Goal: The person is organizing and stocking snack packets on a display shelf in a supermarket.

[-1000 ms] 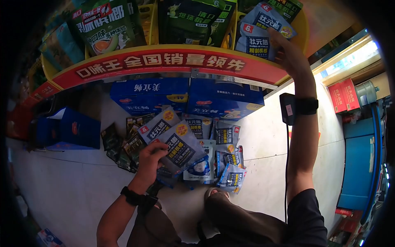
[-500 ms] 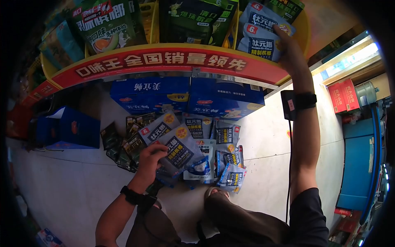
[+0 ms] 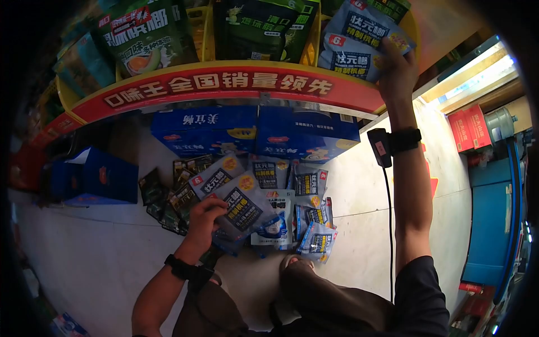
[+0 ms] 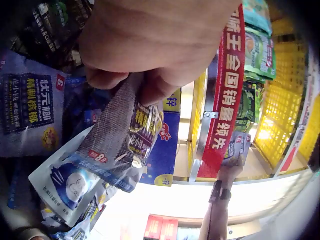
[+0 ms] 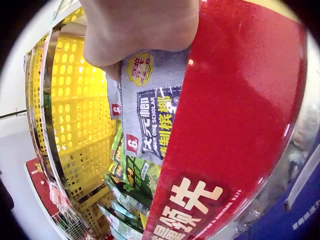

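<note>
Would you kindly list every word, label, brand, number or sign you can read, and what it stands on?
"口味王 全国销量领先": red strip
"状元榔": gray packets
"精制槟榔": gray packets
"NUMBER ONE SCHOLAR": gray packets
"6": gray packets
"清口": dark green packet
"多种体验": green bag, left
"美宜畅", upside down: blue box
Other print is too small, blurred or partly hidden.

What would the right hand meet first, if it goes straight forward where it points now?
The right hand would most likely meet the upper grey packet in the yellow basket; how deep its fingertips are is unclear.
</note>
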The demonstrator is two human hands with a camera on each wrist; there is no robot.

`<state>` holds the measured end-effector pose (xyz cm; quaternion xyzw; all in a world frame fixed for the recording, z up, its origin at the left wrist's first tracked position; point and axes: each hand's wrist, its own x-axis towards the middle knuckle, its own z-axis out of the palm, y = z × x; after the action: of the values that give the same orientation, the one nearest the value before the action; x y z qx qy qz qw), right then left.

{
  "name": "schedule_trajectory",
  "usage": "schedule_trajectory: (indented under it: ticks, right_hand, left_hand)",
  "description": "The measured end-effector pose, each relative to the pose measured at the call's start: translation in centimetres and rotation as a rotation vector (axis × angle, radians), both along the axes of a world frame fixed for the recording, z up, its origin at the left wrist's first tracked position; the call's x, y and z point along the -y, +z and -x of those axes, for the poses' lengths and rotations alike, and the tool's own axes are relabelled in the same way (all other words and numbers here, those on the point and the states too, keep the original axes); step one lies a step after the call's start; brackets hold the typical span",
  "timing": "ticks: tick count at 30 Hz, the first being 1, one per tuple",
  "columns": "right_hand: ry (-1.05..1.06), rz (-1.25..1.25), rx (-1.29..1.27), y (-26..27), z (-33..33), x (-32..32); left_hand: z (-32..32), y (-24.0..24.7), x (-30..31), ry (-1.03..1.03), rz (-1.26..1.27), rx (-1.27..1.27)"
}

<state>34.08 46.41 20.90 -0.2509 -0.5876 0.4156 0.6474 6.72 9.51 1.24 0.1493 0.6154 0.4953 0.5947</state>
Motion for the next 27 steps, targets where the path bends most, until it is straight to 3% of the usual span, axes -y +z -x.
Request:
schedule_trajectory:
  ticks: [5,8,10,11,13,14,16,19,23,25,27]
  right_hand:
    - [0.019,-0.054,-0.036,0.2,0.5,0.7]
    - [-0.111,-0.022,0.143,0.1,-0.5,0.3]
    - [-0.543,-0.819,0.945,0.0,-1.6,-0.6]
    - [-0.541,-0.820,0.944,-0.2,-1.8,-1.2]
    - [-0.152,0.092,0.396,1.4,0.0,1.3]
    - [-0.149,0.093,0.394,1.7,-0.1,2.3]
    - [-0.016,0.003,0.663,1.8,-0.4,4.1]
    - [-0.023,-0.070,0.746,1.8,-0.9,4.3]
    - [0.006,-0.138,0.667,2.4,-0.1,5.0]
    - [-0.055,-0.198,1.061,2.9,-1.1,3.3]
    - [-0.061,-0.067,1.045,3.2,-1.6,2.9]
  left_hand:
    - [0.1,0.2,0.1,0.005,-0.033,-0.016]
    - [0.1,0.1,0.0,0.006,-0.013,-0.007]
    - [0.1,0.1,-0.1,0.001,-0.009,-0.007]
    - [0.2,0.1,0.0,0.002,-0.004,-0.009]
    - [0.1,0.3,0.0,0.008,-0.002,-0.023]
    - [0.1,0.4,0.0,0.008,0.000,-0.035]
    - [0.4,0.1,0.2,0.011,0.000,-0.029]
    - [0.4,-0.6,0.4,0.022,0.007,-0.031]
    - [0.7,-1.3,0.5,0.021,0.027,-0.031]
    - [0.3,-1.0,0.2,0.014,0.023,-0.043]
    - [0.3,-0.9,-0.2,0.016,0.009,-0.053]
